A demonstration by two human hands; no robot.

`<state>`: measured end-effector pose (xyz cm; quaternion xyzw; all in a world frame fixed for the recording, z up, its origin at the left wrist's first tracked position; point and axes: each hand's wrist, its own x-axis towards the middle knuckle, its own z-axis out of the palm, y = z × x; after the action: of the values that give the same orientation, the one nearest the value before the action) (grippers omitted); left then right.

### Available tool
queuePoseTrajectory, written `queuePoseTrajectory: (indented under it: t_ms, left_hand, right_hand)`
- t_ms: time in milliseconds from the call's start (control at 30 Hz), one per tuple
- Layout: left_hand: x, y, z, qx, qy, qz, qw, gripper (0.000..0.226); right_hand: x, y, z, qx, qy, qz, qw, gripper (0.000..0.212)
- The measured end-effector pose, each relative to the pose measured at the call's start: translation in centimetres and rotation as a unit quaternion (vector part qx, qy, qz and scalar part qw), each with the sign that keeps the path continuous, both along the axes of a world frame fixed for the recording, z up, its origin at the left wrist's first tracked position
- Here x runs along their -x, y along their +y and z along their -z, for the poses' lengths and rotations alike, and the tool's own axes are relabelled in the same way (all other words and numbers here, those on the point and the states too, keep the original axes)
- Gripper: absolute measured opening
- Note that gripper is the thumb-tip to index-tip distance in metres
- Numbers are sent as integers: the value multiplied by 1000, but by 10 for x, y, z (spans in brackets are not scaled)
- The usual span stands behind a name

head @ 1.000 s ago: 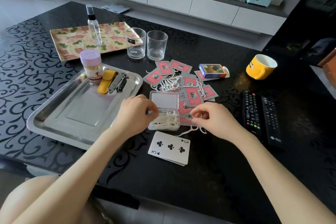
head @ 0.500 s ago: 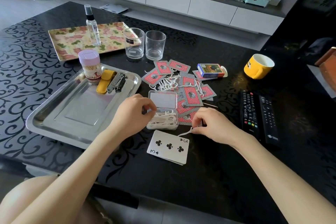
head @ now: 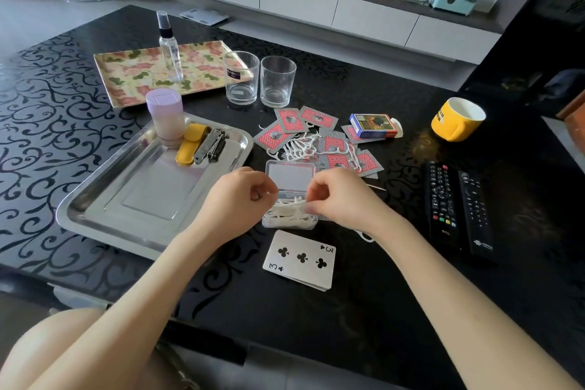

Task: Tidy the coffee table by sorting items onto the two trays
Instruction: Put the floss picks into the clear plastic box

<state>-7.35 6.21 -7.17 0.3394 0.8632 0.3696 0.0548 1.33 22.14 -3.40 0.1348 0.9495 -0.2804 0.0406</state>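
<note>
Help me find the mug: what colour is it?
The mug is yellow outside, white inside, with dark lettering; the head view shows it best.

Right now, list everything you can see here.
coffee table: 1, black, under everything
floral tray: 1, pink, far left
spray bottle: 1, clear, on floral tray
steel tray: 1, silver, near left
jar: 1, lilac, steel tray
pouch: 1, yellow, steel tray
glasses: 2, clear, centre back
cards: many, red, centre
card box: 1, blue, centre
floss picks: many, white, centre
mug: 1, yellow, right
remotes: 2, black, right
left hand: 1, beside floss picks
right hand: 1, fingers pinching floss pick
</note>
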Motion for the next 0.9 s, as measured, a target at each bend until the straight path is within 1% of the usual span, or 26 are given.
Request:
queuePoseTrajectory:
  t_ms: [67, 167, 267, 333, 400, 467, 533, 700, 733, 800, 867, 900]
  left_hand:
    - [-1, 0, -1, 13, 0, 6, 1000, 6]
    - [0, -1, -1, 39, 13, 8, 999, 5]
    - [1, -2, 1, 55, 30, 11, 998, 6]
    - [2, -1, 2, 64, 27, 11, 998, 7]
    - [2, -1, 4, 64, 15, 7, 998, 9]
    - [2, -1, 5, 53, 2, 3, 999, 11]
    - [0, 2, 6, 45, -6, 5, 999, 14]
    - [-3, 5, 9, 32, -11, 14, 999, 19]
    - [-3, 4, 10, 32, -8, 15, 999, 19]
    - [-5, 4, 11, 28, -3, 15, 999, 18]
    - [-6, 6, 11, 16, 0, 8, 1000, 18]
    - [-6, 7, 11, 9, -1, 0, 1000, 18]
  right_hand:
    - [3, -4, 3, -6, -10, -7, 1000, 7]
    - [1, -4, 0, -15, -19, -13, 1000, 12]
    - [-15, 12, -4, -83, -11, 24, 996, 9]
    - [-30, 22, -1, -151, -44, 67, 985, 16]
    - [-42, 24, 9, -203, -102, 88, 970, 26]
    - [-47, 22, 19, -202, -116, 99, 968, 23]
    - [-50, 21, 23, -179, -97, 106, 973, 15]
    - [-58, 22, 27, -164, -86, 101, 977, 16]
    - [-59, 21, 27, -164, -73, 102, 979, 15]
    - [-59, 17, 21, -146, -15, 100, 984, 15]
    - [-52, 7, 12, -139, 39, 65, 987, 16]
    - [-45, 2, 9, -151, 48, 34, 987, 15]
